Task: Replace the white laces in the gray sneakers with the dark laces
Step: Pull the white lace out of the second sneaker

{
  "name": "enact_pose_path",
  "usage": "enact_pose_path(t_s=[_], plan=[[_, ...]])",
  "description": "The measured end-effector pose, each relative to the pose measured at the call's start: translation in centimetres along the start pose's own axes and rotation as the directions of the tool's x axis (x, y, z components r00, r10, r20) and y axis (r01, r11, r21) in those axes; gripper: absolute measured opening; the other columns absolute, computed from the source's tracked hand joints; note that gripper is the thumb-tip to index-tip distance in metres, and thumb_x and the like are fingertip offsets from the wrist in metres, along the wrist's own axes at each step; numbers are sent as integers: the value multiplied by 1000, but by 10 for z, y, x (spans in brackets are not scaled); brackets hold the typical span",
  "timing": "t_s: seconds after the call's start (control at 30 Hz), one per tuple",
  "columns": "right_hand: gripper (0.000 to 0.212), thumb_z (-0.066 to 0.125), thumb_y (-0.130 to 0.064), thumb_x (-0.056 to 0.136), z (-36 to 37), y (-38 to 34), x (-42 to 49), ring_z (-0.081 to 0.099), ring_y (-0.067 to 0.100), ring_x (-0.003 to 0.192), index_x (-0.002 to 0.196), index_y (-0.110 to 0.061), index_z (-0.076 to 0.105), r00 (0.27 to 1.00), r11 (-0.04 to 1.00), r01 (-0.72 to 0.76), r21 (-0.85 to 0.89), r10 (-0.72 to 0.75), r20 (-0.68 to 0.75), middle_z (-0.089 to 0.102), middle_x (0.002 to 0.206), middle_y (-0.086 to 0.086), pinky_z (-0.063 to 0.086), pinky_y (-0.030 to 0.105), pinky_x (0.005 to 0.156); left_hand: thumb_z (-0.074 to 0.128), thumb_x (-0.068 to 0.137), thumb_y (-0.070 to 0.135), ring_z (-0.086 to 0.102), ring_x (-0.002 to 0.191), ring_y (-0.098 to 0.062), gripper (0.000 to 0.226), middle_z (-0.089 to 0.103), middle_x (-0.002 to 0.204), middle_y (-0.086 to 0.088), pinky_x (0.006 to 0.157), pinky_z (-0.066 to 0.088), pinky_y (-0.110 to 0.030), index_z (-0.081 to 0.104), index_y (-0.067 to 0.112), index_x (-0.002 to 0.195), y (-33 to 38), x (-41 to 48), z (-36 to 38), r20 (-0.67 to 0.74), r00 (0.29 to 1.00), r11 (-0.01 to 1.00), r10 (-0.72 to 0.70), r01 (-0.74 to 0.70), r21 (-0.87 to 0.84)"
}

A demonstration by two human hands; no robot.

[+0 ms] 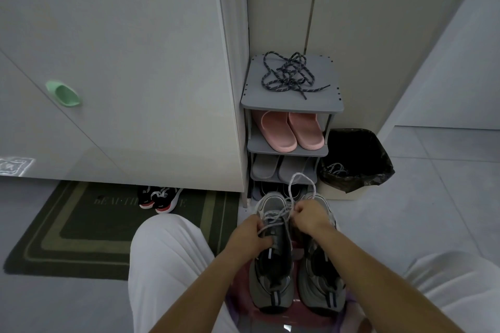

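A small gray shoe rack [292,107] with several shelves is set in a corner against a pale wall [378,21]. Pink slippers [288,130] are kept on its second shelf, and gray slippers [281,170] on the shelf below. Just right of the rack, a bin lined with a black bag [359,149] is placed on the floor. Left of the rack, a tall white cabinet [135,62] is fitted with a mint-green handle [63,93]. Further left, a dark green doormat [81,227] is laid on the gray tiled floor [446,184], and black-and-red sneakers [159,199] are tucked at the cabinet's foot. The room is dimly and coolly lit.
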State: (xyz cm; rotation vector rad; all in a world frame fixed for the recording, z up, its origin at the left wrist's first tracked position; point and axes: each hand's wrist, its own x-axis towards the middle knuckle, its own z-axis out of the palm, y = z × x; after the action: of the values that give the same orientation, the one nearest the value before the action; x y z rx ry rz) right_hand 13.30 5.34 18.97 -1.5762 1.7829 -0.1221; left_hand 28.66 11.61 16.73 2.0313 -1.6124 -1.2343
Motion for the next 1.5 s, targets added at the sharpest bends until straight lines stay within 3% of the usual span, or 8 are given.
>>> enact_pose_path(t_s=[0.3, 0.47, 0.63, 0.8, 0.93, 1.13, 1.3, 1.5], plan=[[35, 52, -8, 94, -28, -3, 25, 62, 21, 60, 59, -9, 52, 981, 880, -100, 465, 165, -101, 61, 61, 10, 58, 43, 72, 67, 81, 27, 49, 68, -8, 25, 53, 79, 5, 57, 40, -17, 47, 16, 91, 0, -2, 0, -6, 1000, 1000, 16, -16, 7], [25, 60, -26, 90, -2, -7, 4, 60, 21, 70, 88, -1, 63, 988, 995, -80, -64, 88, 126, 58, 74, 9, 43, 24, 54, 67, 81, 26, 51, 71, -13, 26, 53, 79, 3, 60, 40, -22, 44, 17, 87, 2, -1, 1, -8, 1000, 1000, 10, -10, 26], [22, 51, -12, 92, 9, -4, -1, 64, 28, 97, 94, 1, 68, 1000, 995, 14, -104, -12, 26, 68, 100, 15, 49, 28, 77, 67, 81, 27, 50, 72, -13, 27, 52, 78, 4, 57, 38, -20, 43, 18, 87, 1, -1, 1, -8, 1000, 999, 9, -8, 31], [32, 51, -3, 88, -20, 3, 22, 68, 33, 79, 57, -11, 54, 992, 952, -53, 300, 86, -96, 69, 81, 21, 56, 47, 80, 66, 82, 26, 53, 76, -12, 26, 56, 89, 2, 57, 40, -16, 42, 18, 90, 0, -1, 0, 6, 1000, 999, 29, -29, 25], [29, 52, -5, 92, -45, -3, 26, 64, 21, 61, 63, -8, 50, 979, 865, -58, 499, 147, -141, 64, 76, 16, 58, 42, 70, 66, 81, 27, 52, 75, -12, 26, 57, 91, 0, 60, 41, -19, 43, 19, 90, -1, -1, 2, -11, 1000, 999, 23, -23, 47], [22, 59, -21, 89, -15, -2, 7, 54, 18, 66, 96, -1, 63, 974, 993, -115, 26, 107, 198, 64, 84, 12, 45, 21, 51, 68, 80, 28, 54, 77, -16, 29, 57, 90, 0, 66, 43, -25, 41, 18, 89, 1, 1, 3, -11, 1000, 997, 5, -4, 73], [46, 63, -17, 88, 13, -1, -5, 41, 12, 53, 50, -14, 37, 998, 998, -25, 62, 22, 53, 40, 54, -1, 34, 22, 51, 68, 80, 26, 51, 77, -16, 30, 56, 89, -2, 68, 43, -28, 40, 18, 87, -1, 1, 3, -17, 1000, 998, 19, -18, 63], [27, 39, -17, 100, 9, 5, -3, 62, 32, 97, 106, 4, 55, 993, 978, -113, 177, 115, -1, 64, 104, 18, 45, 28, 72, 68, 78, 26, 55, 79, -18, 29, 62, 95, -9, 73, 50, -36, 41, 20, 83, -3, 1, 3, -15, 1000, 999, 25, -24, 39]])
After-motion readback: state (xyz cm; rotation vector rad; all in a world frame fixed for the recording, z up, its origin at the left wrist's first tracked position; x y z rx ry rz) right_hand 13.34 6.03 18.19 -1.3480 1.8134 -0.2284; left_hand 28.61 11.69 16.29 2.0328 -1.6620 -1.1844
